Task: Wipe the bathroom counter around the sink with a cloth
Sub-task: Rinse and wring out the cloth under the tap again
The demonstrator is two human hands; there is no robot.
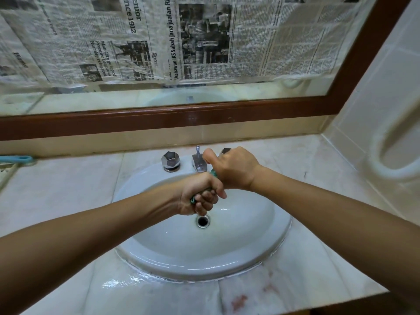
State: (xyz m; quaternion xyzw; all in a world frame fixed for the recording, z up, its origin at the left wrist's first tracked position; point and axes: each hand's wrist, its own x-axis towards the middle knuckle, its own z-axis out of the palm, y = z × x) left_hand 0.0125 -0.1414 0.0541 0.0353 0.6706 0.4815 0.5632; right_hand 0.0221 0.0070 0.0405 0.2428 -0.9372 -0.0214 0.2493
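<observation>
Over the white oval sink (238, 253), my left hand (200, 196) and my right hand (234, 169) both grip a twisted green cloth (213, 172). Only small green bits of it show, between the fists and at the left hand's lower edge. The left fist is above the drain (203, 221); the right fist is higher, just in front of the chrome faucet (198, 163). The pale marble counter (68, 189) surrounds the sink, with a wet patch at the front left (122, 283) and reddish stains at the front right.
A chrome knob (170, 161) stands left of the faucet; the right knob is mostly hidden behind my right hand. A blue-handled item (16, 159) lies at the far left. A wood-framed mirror (181, 119) covered with newspaper backs the counter. A tiled wall closes the right side.
</observation>
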